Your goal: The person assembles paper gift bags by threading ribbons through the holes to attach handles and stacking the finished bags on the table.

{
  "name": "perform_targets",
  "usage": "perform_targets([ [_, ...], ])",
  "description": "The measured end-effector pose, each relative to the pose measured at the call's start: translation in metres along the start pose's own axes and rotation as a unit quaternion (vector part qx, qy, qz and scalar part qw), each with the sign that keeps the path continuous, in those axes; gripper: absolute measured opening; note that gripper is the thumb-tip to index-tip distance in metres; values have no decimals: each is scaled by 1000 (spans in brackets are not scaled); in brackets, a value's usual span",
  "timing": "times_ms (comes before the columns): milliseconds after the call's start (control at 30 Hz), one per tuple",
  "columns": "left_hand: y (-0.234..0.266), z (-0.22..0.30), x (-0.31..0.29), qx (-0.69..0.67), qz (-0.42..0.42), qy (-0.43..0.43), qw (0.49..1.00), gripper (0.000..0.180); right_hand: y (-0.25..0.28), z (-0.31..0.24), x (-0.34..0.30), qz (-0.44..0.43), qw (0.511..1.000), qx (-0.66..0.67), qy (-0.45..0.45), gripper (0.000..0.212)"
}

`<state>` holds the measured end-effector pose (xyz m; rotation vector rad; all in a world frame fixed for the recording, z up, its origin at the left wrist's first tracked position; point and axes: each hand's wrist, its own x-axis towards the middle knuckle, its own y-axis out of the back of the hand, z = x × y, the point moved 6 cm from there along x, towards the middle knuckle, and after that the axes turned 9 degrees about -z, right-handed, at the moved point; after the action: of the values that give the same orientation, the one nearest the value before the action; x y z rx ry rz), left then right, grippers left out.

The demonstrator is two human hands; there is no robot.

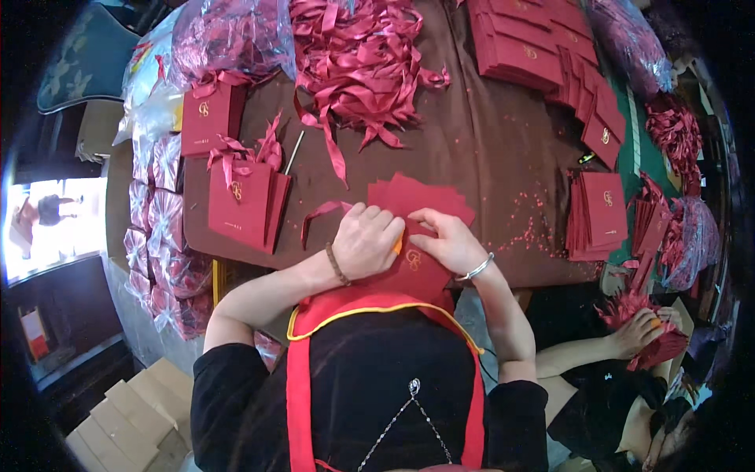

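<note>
A red paper bag [410, 271] with gold lettering lies at the table's near edge, against my red apron [370, 303]. My left hand [366, 241] is closed in a fist over the bag's left side. A small orange piece [399, 242] shows at its fingers; its kind is mostly hidden. My right hand [448, 245] pinches at the bag's upper right with curled fingers, and the fingertips' contact is partly hidden. A dark pink ribbon [324, 210] trails out left of my left hand. Just beyond both hands, several red sheets or flat bags [425, 197] are fanned out.
Loose ribbons [362, 67] heap at the back of the brown-covered table [472, 141]. Red bags stand at left [238, 206] and right [598, 212]; more bags [523, 47] fill the far right. Wrapped bundles [167, 208] are stacked at left. A co-worker's hands [641, 330] hold red ribbons at lower right.
</note>
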<state>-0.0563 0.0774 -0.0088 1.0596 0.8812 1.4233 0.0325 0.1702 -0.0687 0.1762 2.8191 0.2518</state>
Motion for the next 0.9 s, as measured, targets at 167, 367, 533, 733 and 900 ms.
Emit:
perform_targets([
  [167, -6, 3, -2, 18, -26, -31, 999, 19, 0, -8, -1, -28, 998, -8, -58, 35],
  [367, -7, 5, 0, 50, -78, -51, 994, 22, 2, -25, 2, -26, 994, -80, -69, 35],
  [533, -5, 7, 3, 74, -91, -65, 991, 21, -1, -18, 8, -30, 996, -56, -65, 31],
  [733, -8, -13, -2, 55, -119, -19, 991, 17, -1, -25, 14, -49, 998, -31, -23, 30],
  [900, 27, -39, 28, -57, -137, 50, 988, 13, -3, -24, 14, -58, 997, -34, -34, 28],
])
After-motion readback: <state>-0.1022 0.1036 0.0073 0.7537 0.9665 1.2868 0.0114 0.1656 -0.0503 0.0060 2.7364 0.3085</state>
